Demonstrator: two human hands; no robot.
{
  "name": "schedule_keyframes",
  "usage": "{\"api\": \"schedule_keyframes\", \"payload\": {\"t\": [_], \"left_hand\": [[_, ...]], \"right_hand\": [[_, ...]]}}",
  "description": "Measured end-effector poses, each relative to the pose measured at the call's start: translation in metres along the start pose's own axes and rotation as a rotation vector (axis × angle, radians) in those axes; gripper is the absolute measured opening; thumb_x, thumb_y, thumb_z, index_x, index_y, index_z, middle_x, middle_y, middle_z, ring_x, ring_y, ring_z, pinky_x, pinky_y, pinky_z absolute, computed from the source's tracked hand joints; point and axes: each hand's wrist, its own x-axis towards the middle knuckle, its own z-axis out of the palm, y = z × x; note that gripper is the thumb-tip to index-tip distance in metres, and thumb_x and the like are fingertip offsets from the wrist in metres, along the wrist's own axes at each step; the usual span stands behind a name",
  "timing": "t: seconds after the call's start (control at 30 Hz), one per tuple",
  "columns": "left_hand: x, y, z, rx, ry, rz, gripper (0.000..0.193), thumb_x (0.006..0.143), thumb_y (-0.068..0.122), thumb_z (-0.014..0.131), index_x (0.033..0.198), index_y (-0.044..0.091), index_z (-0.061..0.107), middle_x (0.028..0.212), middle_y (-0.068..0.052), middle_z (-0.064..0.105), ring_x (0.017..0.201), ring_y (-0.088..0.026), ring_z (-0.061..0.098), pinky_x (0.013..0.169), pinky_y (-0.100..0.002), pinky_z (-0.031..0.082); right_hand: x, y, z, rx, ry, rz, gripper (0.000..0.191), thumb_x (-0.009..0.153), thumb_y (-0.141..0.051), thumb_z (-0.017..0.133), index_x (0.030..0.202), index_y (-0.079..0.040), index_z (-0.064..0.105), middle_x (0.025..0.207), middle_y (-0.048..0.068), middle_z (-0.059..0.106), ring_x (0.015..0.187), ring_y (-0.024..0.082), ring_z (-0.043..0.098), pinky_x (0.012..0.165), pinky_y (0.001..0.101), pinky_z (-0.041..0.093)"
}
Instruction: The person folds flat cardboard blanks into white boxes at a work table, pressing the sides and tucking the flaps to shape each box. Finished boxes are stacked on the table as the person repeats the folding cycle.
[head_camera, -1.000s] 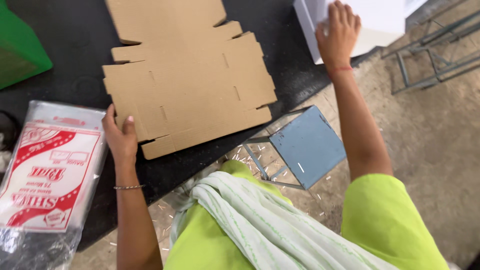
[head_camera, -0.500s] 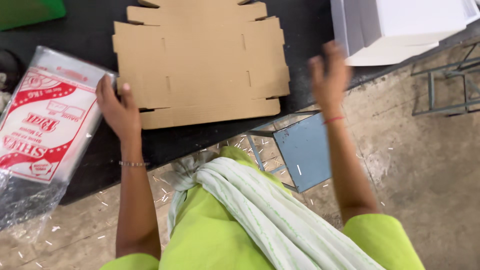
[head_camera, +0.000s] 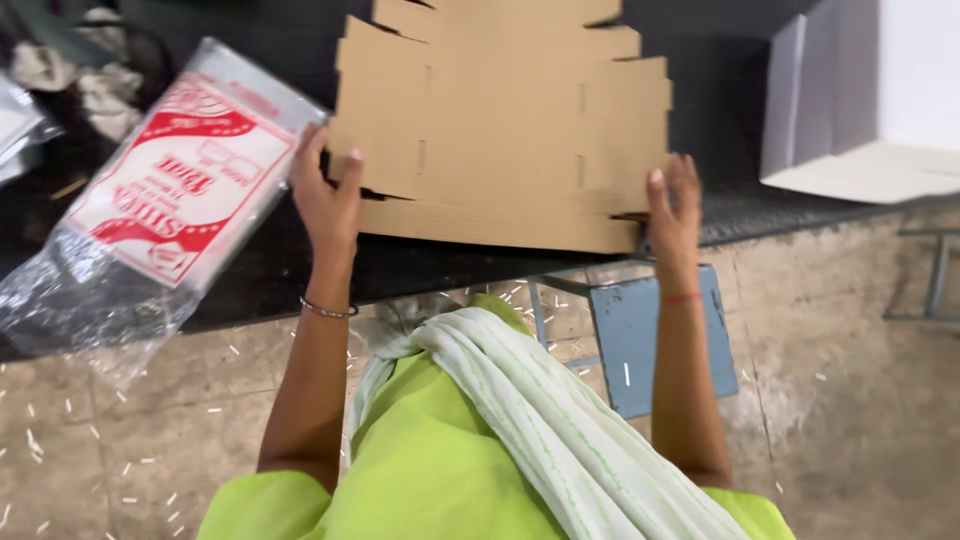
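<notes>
Brown corrugated cardboard blank (head_camera: 500, 130) is laid flat on the black table (head_camera: 300, 270), near its front edge. Its left edge is touched by the left hand (head_camera: 325, 195), its lower right corner by the right hand (head_camera: 675, 215); both hands are open, fingers spread, nothing clamped. A plastic packet (head_camera: 165, 205) with red print is seen just beside the left hand, a white box (head_camera: 865, 100) at far right.
</notes>
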Motion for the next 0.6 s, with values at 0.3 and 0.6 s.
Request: {"api": "schedule_keyframes", "payload": {"t": [0.3, 0.6], "left_hand": [[-0.005, 0.012, 0.004, -1.063, -0.248, -0.774, 0.039, 0.094, -0.001, 0.066, 0.133, -0.002, 0.058, 0.121, -0.011, 0.066, 0.105, -0.022, 0.068, 0.089, -0.037, 0.057], [-0.036, 0.048, 0.09, 0.249, -0.419, 0.306, 0.075, 0.094, 0.003, 0.052, 0.161, -0.008, 0.021, 0.168, -0.031, 0.023, 0.158, -0.041, 0.024, 0.13, -0.049, 0.022]], "right_hand": [[-0.008, 0.017, 0.005, 1.244, 0.006, 0.657, 0.012, 0.099, -0.003, 0.066, 0.111, -0.001, 0.065, 0.108, 0.01, 0.068, 0.098, 0.021, 0.067, 0.089, 0.0334, 0.058], [-0.022, -0.043, 0.095, 0.309, -0.12, -0.09, 0.069, 0.104, -0.01, 0.056, 0.165, 0.002, 0.025, 0.172, 0.023, 0.023, 0.159, 0.031, 0.022, 0.127, 0.0394, 0.018]]}}
